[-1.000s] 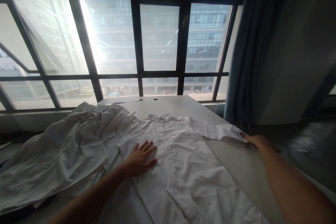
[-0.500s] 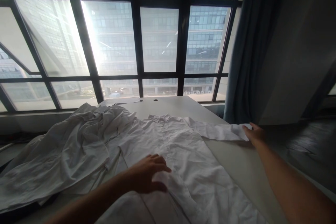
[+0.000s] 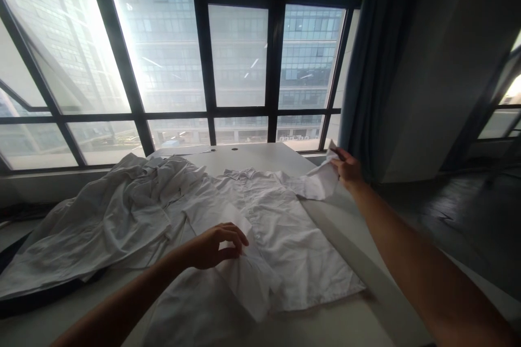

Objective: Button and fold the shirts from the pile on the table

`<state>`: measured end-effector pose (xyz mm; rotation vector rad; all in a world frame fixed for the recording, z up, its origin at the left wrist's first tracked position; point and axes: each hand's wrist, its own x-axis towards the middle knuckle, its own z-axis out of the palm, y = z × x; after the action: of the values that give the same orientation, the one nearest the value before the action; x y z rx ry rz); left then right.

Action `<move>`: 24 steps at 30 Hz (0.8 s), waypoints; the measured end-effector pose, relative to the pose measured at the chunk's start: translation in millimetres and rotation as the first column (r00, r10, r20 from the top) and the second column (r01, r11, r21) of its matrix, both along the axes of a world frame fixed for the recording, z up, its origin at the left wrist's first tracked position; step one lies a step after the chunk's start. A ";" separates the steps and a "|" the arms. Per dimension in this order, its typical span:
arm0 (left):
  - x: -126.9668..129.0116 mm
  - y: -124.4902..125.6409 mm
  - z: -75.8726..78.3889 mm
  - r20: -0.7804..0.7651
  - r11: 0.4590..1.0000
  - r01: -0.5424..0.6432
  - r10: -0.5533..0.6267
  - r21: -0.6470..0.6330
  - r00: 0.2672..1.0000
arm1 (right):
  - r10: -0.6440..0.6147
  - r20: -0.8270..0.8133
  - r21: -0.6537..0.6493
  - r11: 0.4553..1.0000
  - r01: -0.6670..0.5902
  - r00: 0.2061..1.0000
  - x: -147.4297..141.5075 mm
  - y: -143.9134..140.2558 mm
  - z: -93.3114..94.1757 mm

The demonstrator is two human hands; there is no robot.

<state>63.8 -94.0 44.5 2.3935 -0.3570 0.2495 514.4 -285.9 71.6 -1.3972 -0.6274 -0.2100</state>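
Observation:
A white button shirt (image 3: 280,227) lies spread face up on a white table (image 3: 366,276), collar toward the window. My left hand (image 3: 215,246) pinches a fold of the shirt's left side and holds it lifted off the table near the front. My right hand (image 3: 345,168) grips the cuff end of the shirt's right sleeve (image 3: 317,184) and holds it raised above the table's right edge.
A heap of crumpled white garments (image 3: 106,217) covers the table's left half. A large window with dark frames (image 3: 203,65) stands right behind the table. A dark blue curtain (image 3: 374,65) hangs at the right, beside dark floor (image 3: 456,211).
My left hand went from lying flat on the shirt to pinching and lifting its fabric. My right hand took hold of the sleeve end and raised it inward.

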 end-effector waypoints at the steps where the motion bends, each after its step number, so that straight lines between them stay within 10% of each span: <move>1: -1.6 1.1 0.1 -0.017 0.999 0.010 -0.010 -0.031 1.000 | 0.146 0.026 0.000 0.989 -0.146 0.989 -19.1 3.5 3.1; 4: -1.8 5.3 -13.3 -0.016 0.997 -0.066 0.066 -0.028 0.998 | 0.496 0.042 -0.255 0.845 -0.470 0.868 -78.0 5.8 4.0; 9: 8.5 28.2 -48.9 0.052 0.907 -0.356 0.354 0.226 0.934 | 0.758 -0.086 -0.831 0.303 -0.466 0.646 -156.6 4.7 -19.6; 15: 16.8 79.6 -64.2 -0.059 0.659 -0.555 0.669 0.508 0.741 | 0.629 0.210 -0.865 0.476 -0.158 0.748 -215.5 31.5 -54.2; 24: 8.8 133.7 -58.5 0.032 0.418 -0.648 0.825 0.636 0.564 | 0.483 0.323 -0.845 0.535 0.018 0.814 -212.0 47.8 -73.5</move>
<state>72.6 39.7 -14.0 3.0075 1.0046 0.1856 302.4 -238.2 -1.9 -2.1625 -1.5377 -0.0532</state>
